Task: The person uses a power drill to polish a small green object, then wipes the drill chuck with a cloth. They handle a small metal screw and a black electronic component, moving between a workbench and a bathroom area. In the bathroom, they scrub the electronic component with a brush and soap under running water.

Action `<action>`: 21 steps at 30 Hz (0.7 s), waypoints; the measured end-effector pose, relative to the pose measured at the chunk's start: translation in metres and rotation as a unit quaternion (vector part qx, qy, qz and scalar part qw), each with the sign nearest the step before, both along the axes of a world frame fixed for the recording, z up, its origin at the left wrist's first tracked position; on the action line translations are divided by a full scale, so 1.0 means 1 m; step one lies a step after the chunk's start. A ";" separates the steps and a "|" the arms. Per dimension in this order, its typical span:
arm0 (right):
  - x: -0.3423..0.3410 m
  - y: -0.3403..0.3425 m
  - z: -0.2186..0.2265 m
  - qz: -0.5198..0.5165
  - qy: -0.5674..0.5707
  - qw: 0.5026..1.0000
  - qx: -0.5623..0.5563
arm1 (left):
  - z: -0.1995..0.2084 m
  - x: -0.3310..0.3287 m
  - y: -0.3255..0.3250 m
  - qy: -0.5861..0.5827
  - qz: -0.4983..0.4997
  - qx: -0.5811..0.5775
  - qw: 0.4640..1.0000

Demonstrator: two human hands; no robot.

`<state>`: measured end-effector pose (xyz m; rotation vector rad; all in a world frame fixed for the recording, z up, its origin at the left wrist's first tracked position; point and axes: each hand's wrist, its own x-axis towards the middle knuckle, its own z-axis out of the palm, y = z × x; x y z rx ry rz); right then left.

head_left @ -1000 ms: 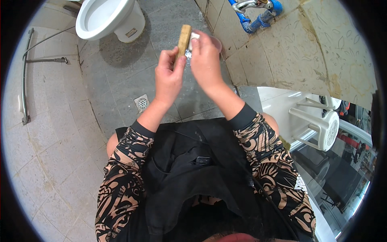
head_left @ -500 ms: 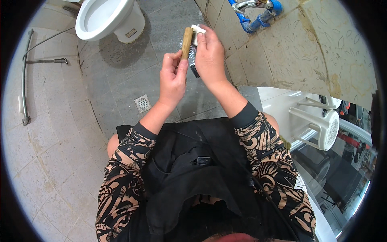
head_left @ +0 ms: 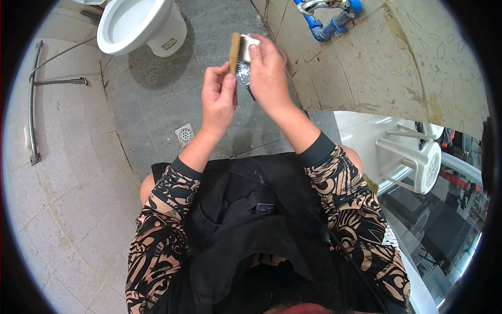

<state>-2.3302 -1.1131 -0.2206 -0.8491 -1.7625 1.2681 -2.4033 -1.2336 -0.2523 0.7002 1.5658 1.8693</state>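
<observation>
Ahead of me over the grey floor, my left hand point(head_left: 218, 99) is closed around the lower end of a wooden brush point(head_left: 235, 48) held upright. Its dark bristles point right, toward a small white piece point(head_left: 250, 48) pinched in my right hand point(head_left: 269, 73). The two touch or nearly touch; its exact kind cannot be made out. Part of a dark strip point(head_left: 251, 93) shows beside my right palm, and whether it is held or lies on the floor is unclear. White specks or droplets lie below the bristles.
A white toilet point(head_left: 137, 29) stands at the far left. Blue pipes with a metal tap point(head_left: 334, 21) are on the tiled wall at right. A floor drain point(head_left: 184, 135) sits near my left forearm. A white stool point(head_left: 418, 162) is at the right, and a hose point(head_left: 34, 104) runs along the left wall.
Both hands have shifted slightly left with the brush and the white piece. The brush has turned so its bristles show more, and my right hand has tilted left.
</observation>
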 end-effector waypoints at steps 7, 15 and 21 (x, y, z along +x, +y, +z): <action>-0.006 -0.019 -0.020 0.040 0.021 0.997 -0.057 | -0.005 -0.008 0.006 0.084 0.069 -0.006 0.994; -0.002 -0.021 -0.017 0.033 -0.006 0.998 -0.054 | -0.007 -0.014 0.005 0.104 0.082 -0.053 0.990; -0.003 -0.012 -0.023 0.002 0.014 1.000 -0.015 | -0.006 -0.005 0.009 0.129 0.085 -0.035 0.987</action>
